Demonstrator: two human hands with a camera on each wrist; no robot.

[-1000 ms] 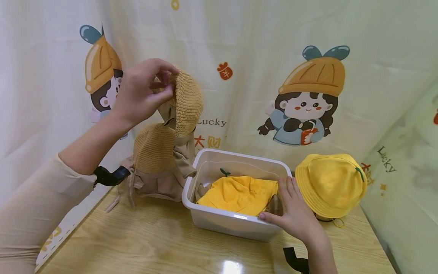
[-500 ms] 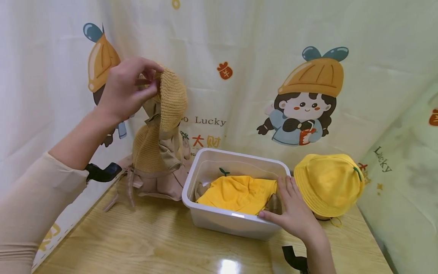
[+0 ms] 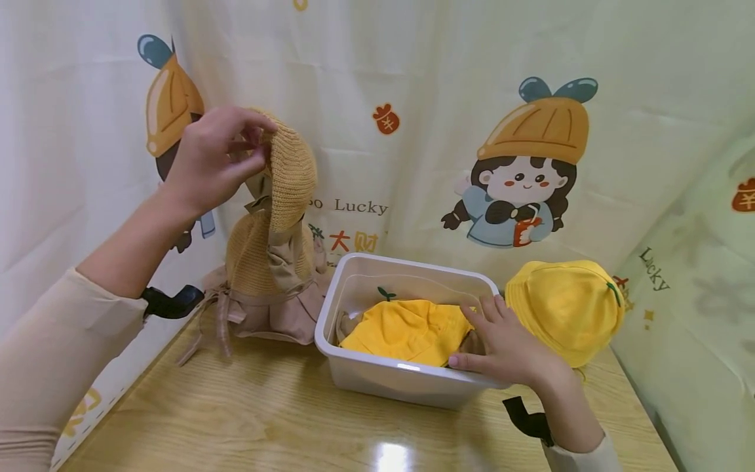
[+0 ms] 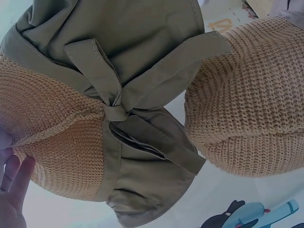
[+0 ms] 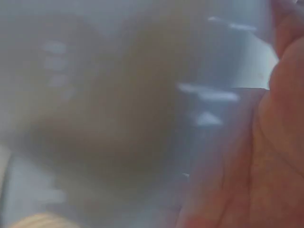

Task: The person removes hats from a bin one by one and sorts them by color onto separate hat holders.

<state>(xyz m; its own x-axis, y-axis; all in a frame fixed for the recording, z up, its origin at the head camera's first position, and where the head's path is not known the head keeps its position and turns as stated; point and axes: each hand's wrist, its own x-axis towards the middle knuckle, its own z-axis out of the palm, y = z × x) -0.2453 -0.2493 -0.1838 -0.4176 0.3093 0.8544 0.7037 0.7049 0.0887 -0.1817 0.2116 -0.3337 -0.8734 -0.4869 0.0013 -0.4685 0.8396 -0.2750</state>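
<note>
- Straw-coloured knitted hat (image 3: 293, 170): found at eleven o'clock from the tub, raised off the table, with its khaki cloth brim (image 4: 137, 185) and tied bow (image 4: 114, 113) below the crown.
- Left grip: your left hand (image 3: 209, 157) holds that crown in a narrow pinch, thumb against fingers.
- Right grip: your right hand (image 3: 501, 337) is spread wide over the three o'clock end of the white plastic tub (image 3: 401, 383), thumb at the near rim. Your right wrist view is badly blurred; how firmly you press cannot be told.
- Surroundings: a second knitted hat (image 3: 244, 262) stands at ten o'clock on the wooden table (image 3: 248, 413); a yellow sprout hat (image 3: 401, 331) lies inside the tub; a yellow bucket hat (image 3: 566, 308) sits at three o'clock, beside it.
- Step in hand, as judged: carrying the pinched hat, not yet set down.
- Next move, as judged: calls for you to keep that pinch and guide brim and bow clear of the second knitted hat.
</note>
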